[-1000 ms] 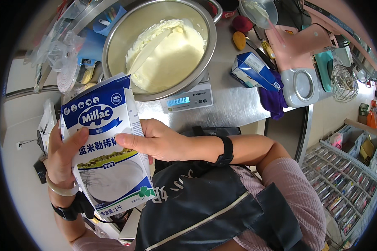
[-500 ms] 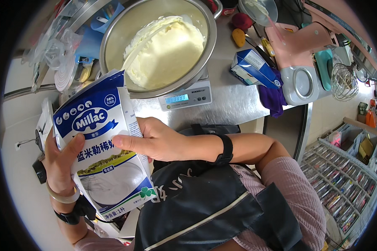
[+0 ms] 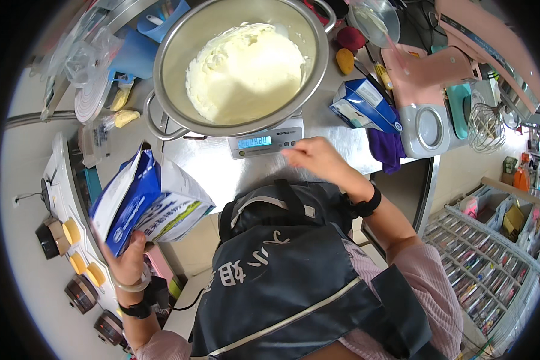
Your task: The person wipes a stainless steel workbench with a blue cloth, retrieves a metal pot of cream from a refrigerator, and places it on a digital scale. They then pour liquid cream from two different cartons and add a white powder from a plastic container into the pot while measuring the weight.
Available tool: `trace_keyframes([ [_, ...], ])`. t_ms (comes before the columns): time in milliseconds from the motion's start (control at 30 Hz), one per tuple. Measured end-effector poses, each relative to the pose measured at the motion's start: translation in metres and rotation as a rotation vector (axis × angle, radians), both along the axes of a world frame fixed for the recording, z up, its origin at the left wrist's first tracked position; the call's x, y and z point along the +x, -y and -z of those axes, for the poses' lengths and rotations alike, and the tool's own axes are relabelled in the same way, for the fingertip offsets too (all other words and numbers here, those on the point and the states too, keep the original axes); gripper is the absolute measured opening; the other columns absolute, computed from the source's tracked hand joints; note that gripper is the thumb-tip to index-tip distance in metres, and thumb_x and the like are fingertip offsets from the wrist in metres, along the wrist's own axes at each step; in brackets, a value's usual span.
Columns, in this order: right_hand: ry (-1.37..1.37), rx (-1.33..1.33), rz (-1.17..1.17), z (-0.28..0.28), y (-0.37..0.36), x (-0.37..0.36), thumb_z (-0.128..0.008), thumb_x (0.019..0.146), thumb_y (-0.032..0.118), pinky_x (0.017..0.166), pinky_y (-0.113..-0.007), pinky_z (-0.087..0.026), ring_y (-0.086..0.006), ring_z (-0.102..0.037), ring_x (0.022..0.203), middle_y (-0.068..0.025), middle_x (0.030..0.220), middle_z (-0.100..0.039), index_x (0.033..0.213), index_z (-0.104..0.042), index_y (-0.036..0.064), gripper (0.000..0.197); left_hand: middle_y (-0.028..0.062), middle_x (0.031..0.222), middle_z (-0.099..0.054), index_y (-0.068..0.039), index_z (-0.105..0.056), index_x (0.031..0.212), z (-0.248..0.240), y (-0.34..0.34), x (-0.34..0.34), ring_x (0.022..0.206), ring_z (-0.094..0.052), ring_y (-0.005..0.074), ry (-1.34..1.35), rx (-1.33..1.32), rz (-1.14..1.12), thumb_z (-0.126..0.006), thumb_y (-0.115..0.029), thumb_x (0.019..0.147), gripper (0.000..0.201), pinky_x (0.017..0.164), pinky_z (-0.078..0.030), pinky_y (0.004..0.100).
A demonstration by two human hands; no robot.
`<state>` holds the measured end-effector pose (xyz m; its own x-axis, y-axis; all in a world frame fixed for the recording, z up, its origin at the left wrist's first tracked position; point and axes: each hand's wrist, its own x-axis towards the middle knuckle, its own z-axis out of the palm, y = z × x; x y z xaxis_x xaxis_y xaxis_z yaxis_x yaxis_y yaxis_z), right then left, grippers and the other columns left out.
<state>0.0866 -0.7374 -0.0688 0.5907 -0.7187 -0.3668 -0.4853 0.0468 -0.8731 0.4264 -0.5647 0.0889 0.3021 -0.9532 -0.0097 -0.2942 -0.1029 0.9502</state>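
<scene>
My left hand (image 3: 129, 255) grips a blue and white cream carton (image 3: 173, 211) from below, at the left of the table's front edge. The carton is tilted, with its torn-open top flaps pointing up and left. My right hand (image 3: 319, 159) is closed, its curled fingers just beside the buttons of a digital kitchen scale (image 3: 289, 133); I see nothing in it. On that scale rests a wide steel bowl (image 3: 165, 78) with two loop handles. Thick pale-yellow cream (image 3: 246, 72) fills its middle, fluffy at the edges and smooth in the centre.
Right of the bowl lie another blue and white carton (image 3: 366, 102), a purple cloth (image 3: 384, 147) and a yellow mango (image 3: 344, 61). A pink stand mixer (image 3: 420, 75) and a wire whisk (image 3: 489, 126) stand farther right. Plastic bags (image 3: 84, 63) crowd the left wall.
My right hand has let go of the carton and moved right to the scale. My left hand alone holds the carton, now turned and tilted. The view has shifted slightly.
</scene>
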Motion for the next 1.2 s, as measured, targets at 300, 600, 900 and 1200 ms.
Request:
trace_keyframes([
  [300, -0.240, -0.067, 0.272, 0.076, 0.000, -0.011, -0.070, 0.069, 0.040, 0.062, -0.031, -0.048, -0.0258, -0.062, 0.068, -0.0156, 0.076, -0.063, 0.098, -0.055, -0.0063, 0.057, 0.0087, 0.107, -0.053, 0.000, -0.037, 0.116, 0.121, -0.002, 0.016, 0.095, -0.050, 0.0132, -0.071, -0.012, -0.370, -0.060, 0.002, 0.079, 0.043, 0.082, -0.041, 0.0243],
  [600, -0.245, -0.101, 0.257, 0.089, 0.006, -0.006, -0.071, 0.067, 0.041, 0.061, -0.033, -0.048, -0.0263, -0.062, 0.067, -0.0146, 0.073, -0.063, 0.090, -0.055, -0.0045, 0.053, 0.0123, 0.115, -0.044, -0.001, -0.027, 0.125, 0.170, -0.029, 0.058, 0.103, -0.046, 0.0176, -0.086, 0.000, -0.544, -0.068, 0.000, 0.073, 0.066, 0.087, -0.040, 0.0287],
  [900, -0.188, -0.137, 0.306, 0.083, 0.000, -0.007, -0.071, 0.069, 0.037, 0.054, -0.030, -0.046, -0.0173, -0.058, 0.061, -0.0103, 0.069, -0.059, 0.085, -0.053, -0.0024, 0.046, 0.0128, 0.129, -0.037, -0.005, -0.031, 0.129, 0.022, 0.000, 0.065, 0.123, -0.032, 0.0219, 0.267, -0.215, -0.543, -0.054, -0.011, 0.085, 0.050, 0.103, -0.021, 0.0370],
  [1200, -0.112, -0.327, 0.247, 0.091, -0.013, -0.070, -0.064, 0.074, 0.044, 0.063, -0.033, -0.048, -0.0268, -0.061, 0.070, -0.0138, 0.075, -0.063, 0.095, -0.059, 0.0003, 0.048, 0.0143, 0.126, -0.038, -0.004, -0.032, 0.129, -0.123, 0.198, 0.001, 0.119, -0.035, 0.0228, 0.254, -0.290, -0.029, -0.060, -0.012, 0.080, 0.057, 0.099, -0.028, 0.0352],
])
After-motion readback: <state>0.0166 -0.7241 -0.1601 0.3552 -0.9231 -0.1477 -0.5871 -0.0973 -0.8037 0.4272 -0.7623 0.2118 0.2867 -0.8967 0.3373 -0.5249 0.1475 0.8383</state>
